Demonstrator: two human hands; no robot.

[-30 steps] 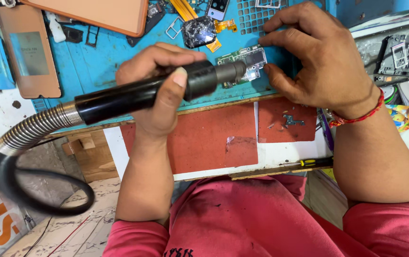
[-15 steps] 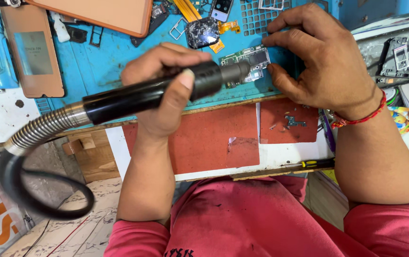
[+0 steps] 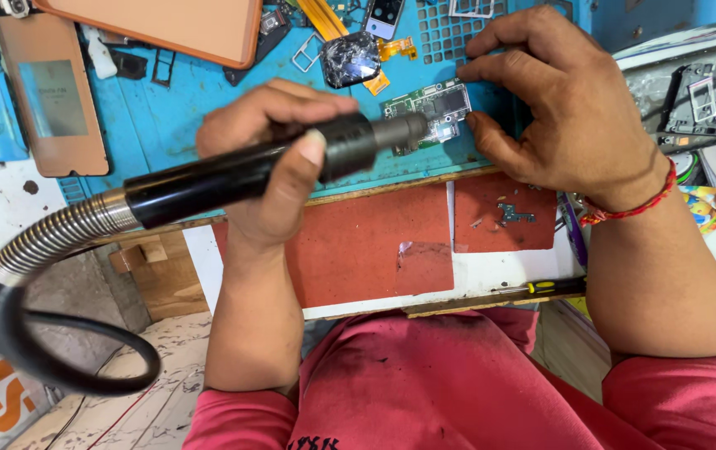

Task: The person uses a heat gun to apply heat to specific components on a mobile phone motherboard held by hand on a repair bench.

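My left hand [image 3: 270, 158] grips a black hot-air wand [image 3: 241, 171] with a ribbed metal hose [image 3: 58, 233]; its metal nozzle [image 3: 400, 132] points at a small green circuit board [image 3: 433, 104] lying on the blue work mat [image 3: 175, 108]. My right hand [image 3: 558, 108] rests on the mat to the right of the board, with its fingertips and thumb pinching the board's right edge. The nozzle tip hovers just over the board's left part.
A tan phone back panel [image 3: 50, 92], an orange-rimmed panel [image 3: 166, 25], a cracked black part [image 3: 350, 58] and flex cables lie on the mat. Red pads [image 3: 375, 242] cover the bench edge. A yellow-handled screwdriver [image 3: 541, 287] lies near my lap. Dismantled parts [image 3: 700, 100] sit at right.
The wand and both hands have shifted slightly upward in the frame, with the nozzle still aimed at the circuit board. The grips are unchanged.
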